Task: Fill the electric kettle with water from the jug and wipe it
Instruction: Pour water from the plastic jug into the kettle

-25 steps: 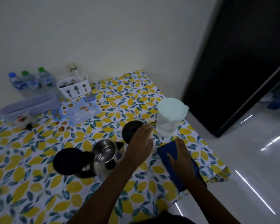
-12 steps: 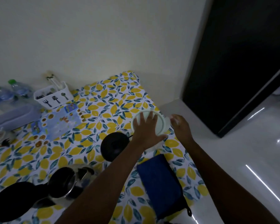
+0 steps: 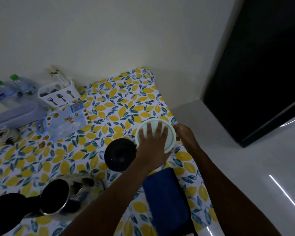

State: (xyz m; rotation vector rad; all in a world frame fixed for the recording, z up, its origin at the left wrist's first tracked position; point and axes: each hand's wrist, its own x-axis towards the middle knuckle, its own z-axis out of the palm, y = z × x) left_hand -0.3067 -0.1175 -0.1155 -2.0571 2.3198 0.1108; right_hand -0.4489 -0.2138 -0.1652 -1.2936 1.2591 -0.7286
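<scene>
Both hands on the pale green lidded plastic jug

Left hand lies flat, fingers spread on its lid; right hand grasps its side, by the open steel kettle.

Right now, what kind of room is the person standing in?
Probably a small kitchen or dining corner at home. A table with a lemon-print cloth holds a cutlery holder, water bottles, an open electric kettle and a lidded jug.

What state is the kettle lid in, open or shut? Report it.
Open. The kettle shows its dark inside through a bare round mouth, with the black lid swung back to its left.
</scene>
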